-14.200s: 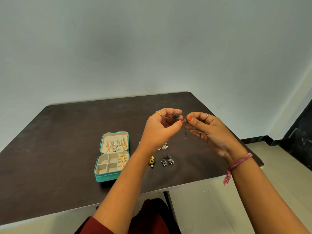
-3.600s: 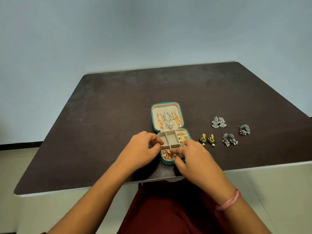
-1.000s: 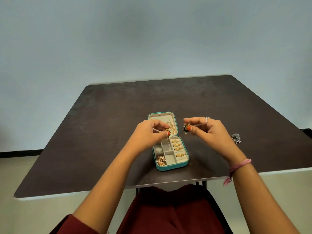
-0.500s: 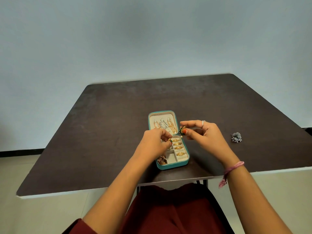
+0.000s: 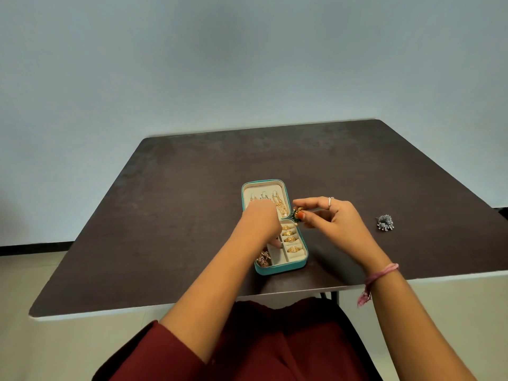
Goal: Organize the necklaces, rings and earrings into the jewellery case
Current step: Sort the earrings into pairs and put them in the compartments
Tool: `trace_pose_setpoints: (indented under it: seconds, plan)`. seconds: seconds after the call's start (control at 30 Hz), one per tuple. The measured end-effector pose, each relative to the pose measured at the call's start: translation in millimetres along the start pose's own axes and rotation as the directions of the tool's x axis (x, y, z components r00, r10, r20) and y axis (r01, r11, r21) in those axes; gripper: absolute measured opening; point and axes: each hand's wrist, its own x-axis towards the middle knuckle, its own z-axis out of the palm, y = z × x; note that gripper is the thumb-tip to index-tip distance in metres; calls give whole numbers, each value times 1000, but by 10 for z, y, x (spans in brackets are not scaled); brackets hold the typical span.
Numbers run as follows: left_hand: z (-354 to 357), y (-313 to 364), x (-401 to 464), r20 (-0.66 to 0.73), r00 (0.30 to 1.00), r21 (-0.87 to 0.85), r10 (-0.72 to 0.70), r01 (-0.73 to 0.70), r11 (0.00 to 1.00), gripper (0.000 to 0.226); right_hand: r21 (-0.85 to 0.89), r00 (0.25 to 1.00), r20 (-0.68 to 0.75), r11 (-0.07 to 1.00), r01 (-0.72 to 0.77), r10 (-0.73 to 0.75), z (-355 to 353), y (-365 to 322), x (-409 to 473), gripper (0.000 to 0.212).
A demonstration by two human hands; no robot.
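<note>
The teal jewellery case (image 5: 283, 268) lies open near the table's front edge. Necklaces (image 5: 279, 202) hang in its lid, gold rings (image 5: 290, 239) fill the right column, and rose-gold earrings (image 5: 263, 259) sit in the front-left compartment. My left hand (image 5: 259, 224) reaches down into the middle compartments, fingertips inside; what it holds is hidden. My right hand (image 5: 331, 220) hovers just right of the case, pinching a green and gold earring (image 5: 297, 213) between thumb and forefinger. A silver earring (image 5: 385, 223) lies on the table to the right.
The dark brown table (image 5: 192, 215) has its front edge close to my lap. A pale wall stands behind it. My right wrist wears a pink thread band (image 5: 380, 274).
My left hand has dropped from above the case into its compartments, and the earring it held is out of sight. My right hand still holds its earring beside the case.
</note>
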Motion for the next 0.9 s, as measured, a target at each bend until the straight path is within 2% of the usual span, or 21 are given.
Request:
trace_pose_setpoints:
  seconds: [0.17,0.23,0.33,0.4,0.47,0.53,0.63,0.77,0.9]
  plan:
    - [-50,75,59,111,994,5,4,-5,1000,57,-21,1000,-1,1000,9,-9,1,-16,4,27]
    - [-87,60,43,88,996,-1,-1,1,1000,58,-21,1000,-4,1000,3,-4,7,-4,-1,27]
    - [-55,17,115,53,995,-171,-87,95,981,25,-32,1000,-4,999,-12,12,15,33,-3,26]
    - [2,-20,89,-63,994,-184,-94,81,980,11,-27,1000,3,999,-24,24,21,43,1,26]
    - [57,-53,56,-239,967,-203,-84,35,979,16,-10,1000,13,1000,-27,28,37,39,14,26]
    - [108,-90,30,-342,939,-142,-44,-5,990,20,2,999,26,1000,-27,27,71,29,27,27]
    - [128,-136,47,-395,917,-127,-48,-3,992,21,-25,998,44,999,-33,34,125,29,62,28]
    - [158,-221,63,-394,918,-186,-50,-27,982,24,-100,999,42,995,-26,30,175,41,101,27]
    - [155,-323,98,-448,892,-285,-56,-83,955,10,-154,999,31,988,-24,30,206,23,120,25]
